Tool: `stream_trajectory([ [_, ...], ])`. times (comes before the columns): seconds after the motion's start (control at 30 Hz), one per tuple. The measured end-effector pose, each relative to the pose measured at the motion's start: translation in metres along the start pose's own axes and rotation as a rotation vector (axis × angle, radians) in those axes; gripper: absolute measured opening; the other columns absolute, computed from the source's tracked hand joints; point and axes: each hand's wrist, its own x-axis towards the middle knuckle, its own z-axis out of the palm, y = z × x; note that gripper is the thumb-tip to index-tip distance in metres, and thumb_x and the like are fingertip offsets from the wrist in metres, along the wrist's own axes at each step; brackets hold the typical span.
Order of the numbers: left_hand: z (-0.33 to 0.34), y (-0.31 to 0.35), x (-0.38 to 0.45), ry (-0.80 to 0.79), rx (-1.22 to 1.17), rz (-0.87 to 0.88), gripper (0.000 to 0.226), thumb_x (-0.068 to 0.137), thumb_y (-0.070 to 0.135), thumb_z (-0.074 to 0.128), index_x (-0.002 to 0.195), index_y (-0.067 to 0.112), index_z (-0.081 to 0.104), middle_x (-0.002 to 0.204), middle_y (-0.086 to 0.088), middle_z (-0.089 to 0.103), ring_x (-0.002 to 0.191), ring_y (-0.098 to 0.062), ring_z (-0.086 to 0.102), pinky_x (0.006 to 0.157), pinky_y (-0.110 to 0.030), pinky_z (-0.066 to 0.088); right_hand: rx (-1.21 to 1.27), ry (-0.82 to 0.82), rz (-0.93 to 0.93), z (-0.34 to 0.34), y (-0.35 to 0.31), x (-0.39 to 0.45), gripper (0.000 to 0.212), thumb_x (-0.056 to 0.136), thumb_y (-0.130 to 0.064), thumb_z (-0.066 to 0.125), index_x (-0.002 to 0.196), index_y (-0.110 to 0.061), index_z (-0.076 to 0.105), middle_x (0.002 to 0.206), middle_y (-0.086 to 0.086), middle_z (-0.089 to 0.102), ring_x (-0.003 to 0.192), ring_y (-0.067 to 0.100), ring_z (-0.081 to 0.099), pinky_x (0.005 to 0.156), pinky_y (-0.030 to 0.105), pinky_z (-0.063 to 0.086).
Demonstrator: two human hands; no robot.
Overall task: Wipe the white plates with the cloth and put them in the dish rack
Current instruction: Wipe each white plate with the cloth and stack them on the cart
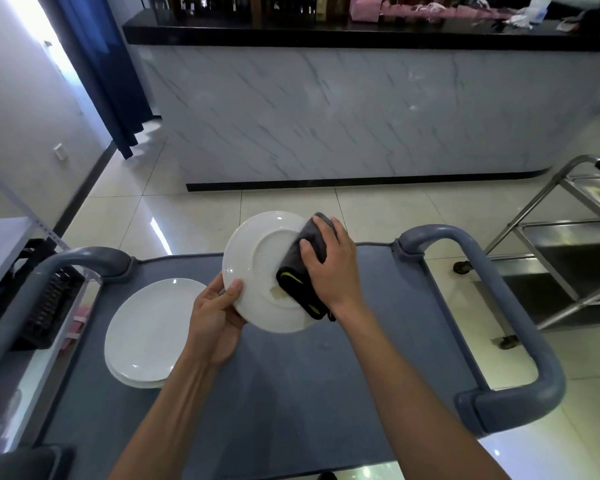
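Note:
My left hand [215, 317] grips the lower left rim of a white plate [257, 265], which is tilted up above the cart with its underside toward me. My right hand [329, 265] holds a folded dark grey cloth [302, 268] with yellow trim and presses it against the right part of that underside. A stack of white plates [149, 341] lies flat on the grey cart top [291, 393] to the left. The black dish rack [45, 306] sits low at the far left, beyond the cart's edge, partly hidden by the cart handle.
Curved grey cart handles rise at the left [84, 261] and right [520, 341]. A steel trolley [568, 254] stands to the right on the tiled floor. A marble-fronted counter [343, 109] fills the background. A white shelf [0, 251] is at the left.

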Motion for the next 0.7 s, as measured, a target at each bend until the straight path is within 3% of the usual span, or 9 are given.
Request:
stream_trajectory([
  [0.17,0.001,0.001,0.004,0.008,-0.029,0.005,0.037,0.088,0.012,0.058,0.124,0.01,0.064,0.11,-0.009,0.074,0.095,-0.02,0.072,0.075,-0.031,0.061,0.244,0.085,0.142,0.003,0.01,-0.023,0.055,0.099,-0.042,0.055,0.15,-0.032,0.041,0.156,-0.008,0.037,0.143,0.008,0.032,0.114,0.022,0.025],
  [0.27,0.002,0.002,0.007,0.017,-0.036,0.006,0.035,0.089,0.011,0.057,0.123,0.01,0.064,0.108,-0.008,0.075,0.094,-0.019,0.072,0.076,-0.032,0.061,0.37,0.133,0.241,0.005,0.013,-0.036,0.054,0.098,-0.042,0.057,0.149,-0.032,0.042,0.141,-0.013,0.048,0.127,0.0,0.043,0.103,0.015,0.033],
  [0.37,0.003,0.002,0.01,0.021,-0.007,0.013,0.033,0.092,0.01,0.055,0.124,0.01,0.064,0.106,-0.006,0.075,0.093,-0.018,0.072,0.077,-0.032,0.061,0.413,0.167,0.301,0.005,0.018,-0.047,0.05,0.097,-0.039,0.058,0.146,-0.034,0.046,0.132,-0.015,0.053,0.118,-0.003,0.047,0.091,0.003,0.032],
  [0.53,0.003,-0.003,0.013,0.03,0.031,0.011,0.032,0.098,0.005,0.05,0.129,0.004,0.06,0.103,-0.007,0.075,0.091,-0.018,0.07,0.077,-0.03,0.061,0.389,0.164,0.335,0.001,0.027,-0.058,0.05,0.098,-0.036,0.059,0.146,-0.03,0.048,0.135,-0.015,0.054,0.12,-0.002,0.047,0.099,0.014,0.035],
  [0.63,0.003,-0.005,0.016,0.047,0.109,0.026,0.034,0.098,0.004,0.052,0.131,0.002,0.06,0.103,-0.008,0.074,0.091,-0.02,0.069,0.074,-0.033,0.061,0.373,0.154,0.343,-0.003,0.037,-0.067,0.048,0.097,-0.03,0.064,0.144,-0.029,0.052,0.137,-0.016,0.055,0.121,-0.005,0.048,0.099,0.009,0.035],
  [0.7,0.005,-0.007,0.017,0.045,0.206,0.056,0.032,0.097,0.004,0.055,0.128,0.005,0.063,0.104,-0.008,0.075,0.091,-0.021,0.07,0.071,-0.036,0.062,0.372,0.145,0.349,-0.005,0.042,-0.072,0.048,0.096,-0.027,0.065,0.143,-0.029,0.053,0.139,-0.017,0.056,0.123,-0.005,0.048,0.103,0.013,0.037],
])
